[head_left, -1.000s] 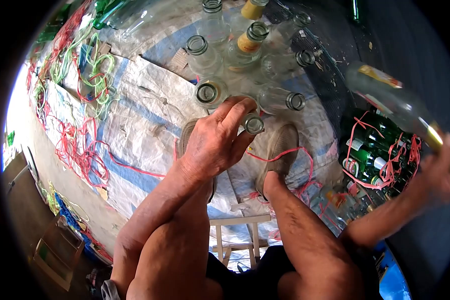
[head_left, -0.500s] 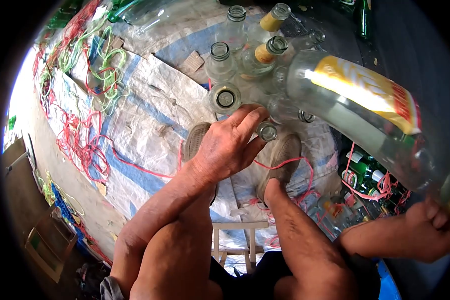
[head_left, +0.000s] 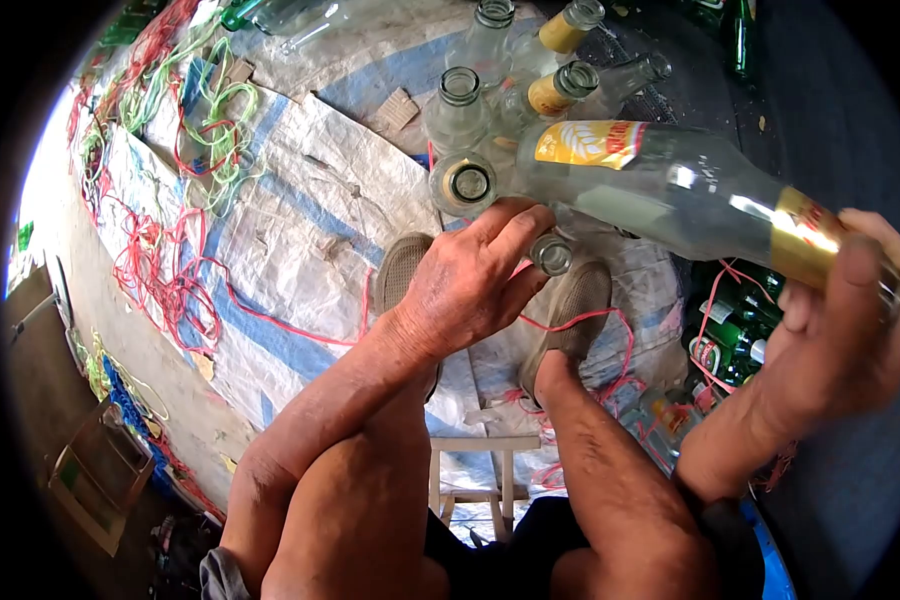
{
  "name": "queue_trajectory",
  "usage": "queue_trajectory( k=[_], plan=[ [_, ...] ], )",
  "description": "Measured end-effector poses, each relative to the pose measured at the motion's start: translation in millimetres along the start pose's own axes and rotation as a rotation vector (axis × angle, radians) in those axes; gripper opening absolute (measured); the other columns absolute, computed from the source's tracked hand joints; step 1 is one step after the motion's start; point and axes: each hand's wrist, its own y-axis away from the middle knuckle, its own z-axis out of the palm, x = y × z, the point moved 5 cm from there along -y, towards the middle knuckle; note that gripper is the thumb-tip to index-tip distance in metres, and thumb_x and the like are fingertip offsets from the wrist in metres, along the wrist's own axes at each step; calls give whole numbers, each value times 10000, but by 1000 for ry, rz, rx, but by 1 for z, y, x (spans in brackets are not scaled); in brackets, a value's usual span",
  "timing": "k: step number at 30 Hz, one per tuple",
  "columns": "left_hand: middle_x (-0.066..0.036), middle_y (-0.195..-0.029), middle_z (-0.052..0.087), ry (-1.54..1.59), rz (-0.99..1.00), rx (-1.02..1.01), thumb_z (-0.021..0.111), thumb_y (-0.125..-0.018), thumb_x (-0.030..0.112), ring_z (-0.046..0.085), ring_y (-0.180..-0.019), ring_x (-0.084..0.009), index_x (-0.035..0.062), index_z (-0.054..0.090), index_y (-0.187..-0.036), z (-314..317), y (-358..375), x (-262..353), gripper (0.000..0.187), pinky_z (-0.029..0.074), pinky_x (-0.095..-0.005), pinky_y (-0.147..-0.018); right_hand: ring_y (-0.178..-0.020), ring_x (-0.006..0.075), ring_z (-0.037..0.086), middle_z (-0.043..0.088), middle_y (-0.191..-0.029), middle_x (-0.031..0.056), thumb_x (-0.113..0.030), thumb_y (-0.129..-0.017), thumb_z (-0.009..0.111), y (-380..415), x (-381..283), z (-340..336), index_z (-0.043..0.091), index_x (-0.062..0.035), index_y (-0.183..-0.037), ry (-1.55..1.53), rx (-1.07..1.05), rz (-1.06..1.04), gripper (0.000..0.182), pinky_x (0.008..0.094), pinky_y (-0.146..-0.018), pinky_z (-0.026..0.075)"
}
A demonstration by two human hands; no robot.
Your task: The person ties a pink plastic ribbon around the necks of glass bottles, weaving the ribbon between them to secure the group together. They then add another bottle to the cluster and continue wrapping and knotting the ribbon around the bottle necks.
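Note:
My right hand (head_left: 850, 315) grips a large clear glass bottle (head_left: 660, 200) by its gold-foiled neck. That bottle lies nearly level in the air, its base pointing left and its yellow and red label facing up. My left hand (head_left: 475, 268) is closed around a clear bottle (head_left: 551, 254) that stands between my feet, mouth upward; most of its body is hidden under the hand. Just beyond my left fingers stands another clear bottle (head_left: 464, 183). Further off are more upright clear bottles, one of them plain (head_left: 460, 92) and one gold-necked (head_left: 560, 92).
White and blue woven sheeting (head_left: 300, 230) covers the floor. Tangled red twine (head_left: 165, 270) and green twine (head_left: 230, 130) lie at left, and a red strand runs past my shoes. Green bottles (head_left: 735, 335) are heaped at right. A wooden stool (head_left: 485, 443) is between my legs.
My right hand has risen and moved inward with the large bottle, whose base has swung left over the standing bottles. My left hand keeps its hold; the view has shifted slightly.

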Motion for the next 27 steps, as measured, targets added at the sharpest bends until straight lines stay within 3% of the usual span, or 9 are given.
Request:
queue_trajectory(
  k=[5,18,23,27],
  plan=[
    [-171,-1248,662,5,-18,-6,729,-770,34,696,-1048,-391,38,598,-1299,-1,-1,1,545,614,-431,-817,-546,45,466,641,-748,47,-111,-940,714,-2,12,21,697,69,-1031,-14,-195,-208,203,195,-504,349],
    [-164,-1249,662,-4,-1,-31,727,-731,13,700,-1039,-396,44,598,-1296,1,2,4,580,622,-439,-811,-671,1,522,659,-799,-37,-117,-912,812,12,24,54,699,2,-962,-30,-357,-188,171,173,-590,411],
    [-170,-1233,662,-8,-5,-30,713,-717,-2,703,-1020,-397,39,601,-1307,0,3,5,601,622,-437,-802,-607,-33,428,632,-697,-77,-93,-859,859,20,33,74,671,-28,-927,42,-474,-182,211,174,-506,317],
    [-148,-1216,645,-21,9,-53,773,-801,85,701,-1002,-366,48,578,-1321,1,4,3,557,624,-429,-768,-578,-25,393,580,-656,-77,-73,-849,858,23,40,88,655,-26,-925,38,-510,-278,221,192,-478,297]
  ],
)
